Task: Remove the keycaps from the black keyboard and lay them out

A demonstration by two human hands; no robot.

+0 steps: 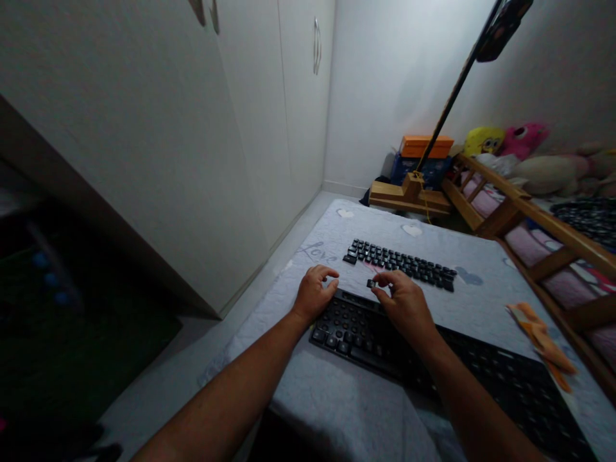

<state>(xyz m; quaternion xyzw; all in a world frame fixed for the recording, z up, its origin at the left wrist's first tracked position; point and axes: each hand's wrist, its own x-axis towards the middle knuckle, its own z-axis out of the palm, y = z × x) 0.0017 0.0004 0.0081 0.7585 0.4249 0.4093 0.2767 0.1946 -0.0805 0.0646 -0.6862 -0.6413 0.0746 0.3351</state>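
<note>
A black keyboard point(500, 366) lies across the light patterned cloth, with many keycaps off its left part and a few left along its near edge. My right hand point(404, 305) is above its far edge, thumb and index finger pinching a small black keycap point(371, 283). At the keyboard's far left corner rests my left hand point(315, 292), its thumb and fingers curved apart with nothing between them. Beyond both hands, loose black keycaps point(404, 262) lie in rows on the cloth. My right hand and forearm hide part of the keyboard.
An orange cloth point(543, 340) lies at the right of the bed-like surface point(332, 398). A wooden rail point(543, 218) runs along the right side. Behind stand a wooden base point(409, 192) with a slanted pole and an orange box point(426, 146). White cabinets point(192, 147) line the left.
</note>
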